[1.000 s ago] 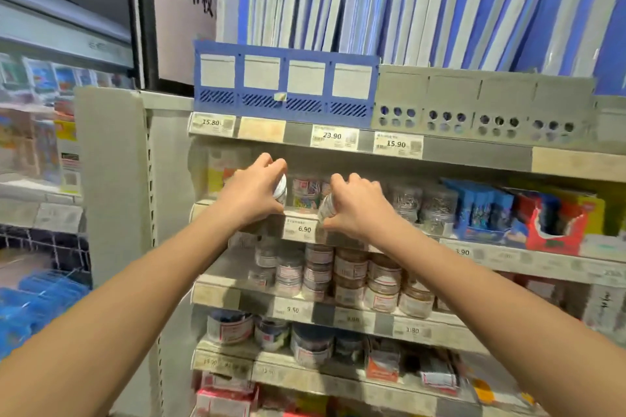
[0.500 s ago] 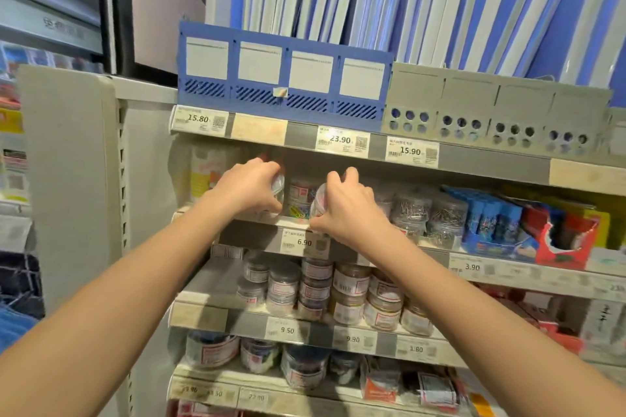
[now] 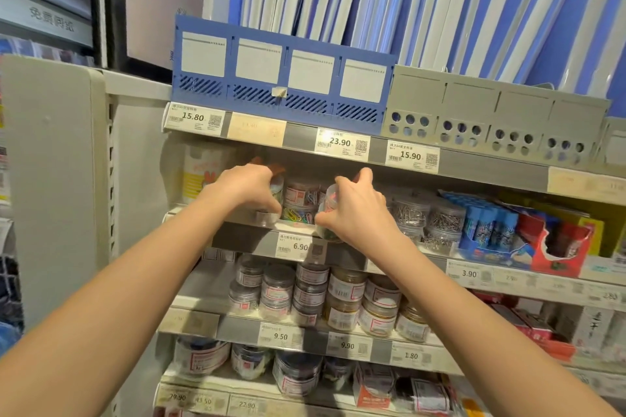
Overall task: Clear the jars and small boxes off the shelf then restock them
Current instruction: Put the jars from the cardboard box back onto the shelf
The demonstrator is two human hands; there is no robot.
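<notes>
Both arms reach up to the second shelf (image 3: 250, 242). My left hand (image 3: 245, 189) grips a clear jar (image 3: 276, 191) at the shelf's left end, fingers curled over its top. My right hand (image 3: 355, 210) grips another clear jar of coloured paper clips (image 3: 327, 205), tilted at the shelf's front edge. Between the hands stand two stacked jars of coloured clips (image 3: 299, 203). To the right sit jars of silver clips (image 3: 411, 213) and small blue boxes (image 3: 487, 230) in a display carton.
The shelf below holds several stacked jars (image 3: 311, 291); a lower one carries larger jars (image 3: 294, 372) and small packets. Blue binders (image 3: 389, 0) and file trays (image 3: 281, 78) fill the top shelf. A red torn carton (image 3: 555, 247) sits at right. A grey end panel (image 3: 54, 179) stands left.
Both hands went deeper and lower onto the shelf with their jars. The view drew closer to the shelf and tilted up.
</notes>
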